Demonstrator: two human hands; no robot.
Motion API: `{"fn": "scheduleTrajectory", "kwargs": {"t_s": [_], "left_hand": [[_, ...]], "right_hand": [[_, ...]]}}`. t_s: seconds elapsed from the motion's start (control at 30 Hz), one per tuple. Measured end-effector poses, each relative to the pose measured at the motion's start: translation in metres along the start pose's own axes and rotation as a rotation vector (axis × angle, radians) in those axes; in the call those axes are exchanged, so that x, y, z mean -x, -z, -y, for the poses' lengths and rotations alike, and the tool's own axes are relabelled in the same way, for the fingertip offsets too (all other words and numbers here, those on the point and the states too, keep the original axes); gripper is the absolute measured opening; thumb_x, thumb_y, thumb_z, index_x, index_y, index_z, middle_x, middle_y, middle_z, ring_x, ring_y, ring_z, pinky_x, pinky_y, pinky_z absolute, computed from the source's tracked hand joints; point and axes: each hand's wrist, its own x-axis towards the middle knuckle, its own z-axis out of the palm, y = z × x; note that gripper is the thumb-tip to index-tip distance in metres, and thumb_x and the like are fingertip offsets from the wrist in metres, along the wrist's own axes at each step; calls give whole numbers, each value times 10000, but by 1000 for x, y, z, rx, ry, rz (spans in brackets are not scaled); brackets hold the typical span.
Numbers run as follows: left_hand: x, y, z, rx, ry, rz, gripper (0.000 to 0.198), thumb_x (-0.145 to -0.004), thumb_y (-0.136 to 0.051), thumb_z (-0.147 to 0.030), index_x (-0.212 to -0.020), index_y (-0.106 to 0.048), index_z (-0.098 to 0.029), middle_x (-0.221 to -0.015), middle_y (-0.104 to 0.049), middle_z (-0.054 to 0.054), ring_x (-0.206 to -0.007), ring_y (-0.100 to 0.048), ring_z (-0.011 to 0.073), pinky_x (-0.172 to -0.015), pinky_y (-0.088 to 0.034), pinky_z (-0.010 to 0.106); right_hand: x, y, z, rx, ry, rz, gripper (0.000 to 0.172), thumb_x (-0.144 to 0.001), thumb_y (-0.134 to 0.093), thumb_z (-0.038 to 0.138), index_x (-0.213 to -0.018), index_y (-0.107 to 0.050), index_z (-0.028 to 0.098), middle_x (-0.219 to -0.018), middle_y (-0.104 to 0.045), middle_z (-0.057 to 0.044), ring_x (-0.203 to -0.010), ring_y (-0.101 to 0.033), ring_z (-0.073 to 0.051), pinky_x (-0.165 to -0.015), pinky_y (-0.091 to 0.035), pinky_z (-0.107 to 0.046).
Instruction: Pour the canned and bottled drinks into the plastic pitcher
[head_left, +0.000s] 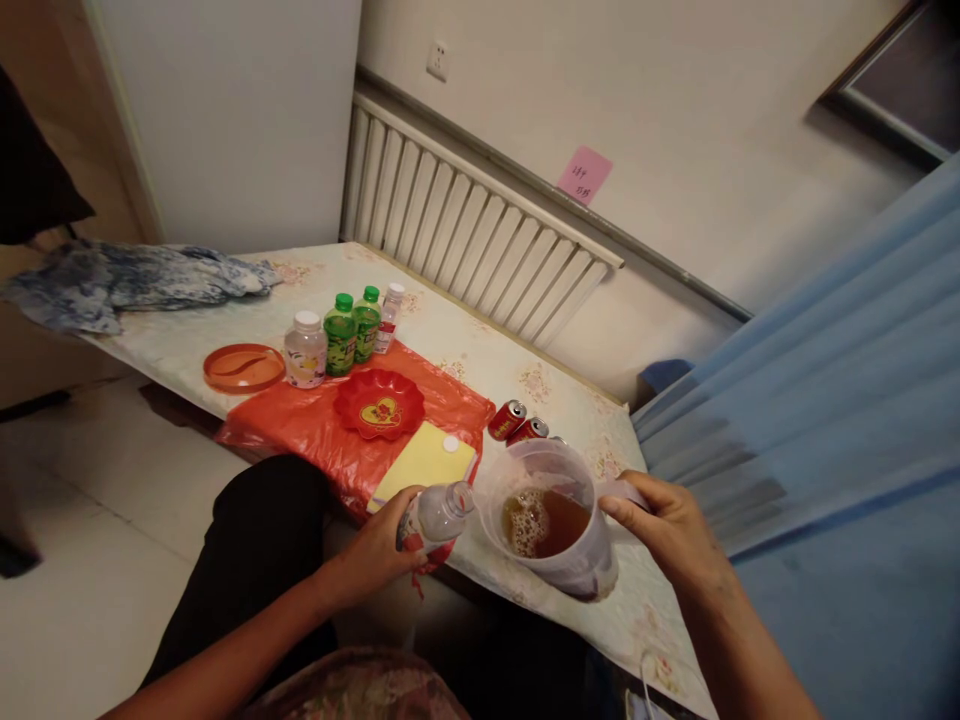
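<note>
My left hand is wrapped round a clear plastic bottle, tilted with its uncapped mouth toward the pitcher. The fingers of my right hand grip the handle of a translucent plastic pitcher. Brown liquid with foam on its surface is inside the pitcher. Behind the left hand lies a yellow notebook with a white bottle cap on it. Red drink cans stand just beyond the pitcher, partly hidden by it.
A red scalloped plate sits on a red plastic sheet. Behind it stand green-capped bottles, a white-capped jar and another white-capped bottle. An orange tray is farther left, near crumpled cloth. A blue curtain hangs right.
</note>
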Motion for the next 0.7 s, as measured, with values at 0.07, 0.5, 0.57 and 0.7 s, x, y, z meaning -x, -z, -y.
{"fn": "scheduleTrajectory", "kwargs": {"t_s": [0.07, 0.5, 0.57, 0.7], "left_hand": [[0, 0, 0, -5, 8, -1, 652, -612, -663, -181, -1241, -495, -225, -1217, -627, 28, -1174, -549, 279, -961, -482, 352], [0, 0, 13, -69, -24, 7, 688, -631, -700, -222, -1278, -466, -202, -1269, -597, 61, -1169, -560, 276, -991, -452, 343], [0, -1, 13, -83, -23, 19, 689, -632, -699, -230, -1276, -456, -204, -1264, -598, 60, -1160, -565, 271, -992, -455, 354], [-1, -2, 13, -114, -22, 24, 695, -623, -683, -222, -1274, -440, -226, -1268, -597, 56, -1168, -560, 275, -1012, -450, 395]], "right_hand": [[-1, 0, 3, 8, 9, 12, 426, -704, -699, 511, -495, -513, 188, -504, -360, 40, -496, -329, -104, -456, -258, -227], [-4, -1, 12, 93, 24, 75, 450, -731, -669, 525, -515, -464, 187, -528, -317, 43, -515, -314, -101, -464, -235, -229], [-4, 0, 14, 115, 29, 96, 453, -748, -652, 537, -529, -470, 185, -535, -313, 44, -525, -315, -102, -473, -238, -229], [-4, 2, 16, 161, 33, 135, 445, -782, -624, 539, -558, -485, 180, -556, -327, 42, -543, -328, -104, -492, -251, -231]]}}
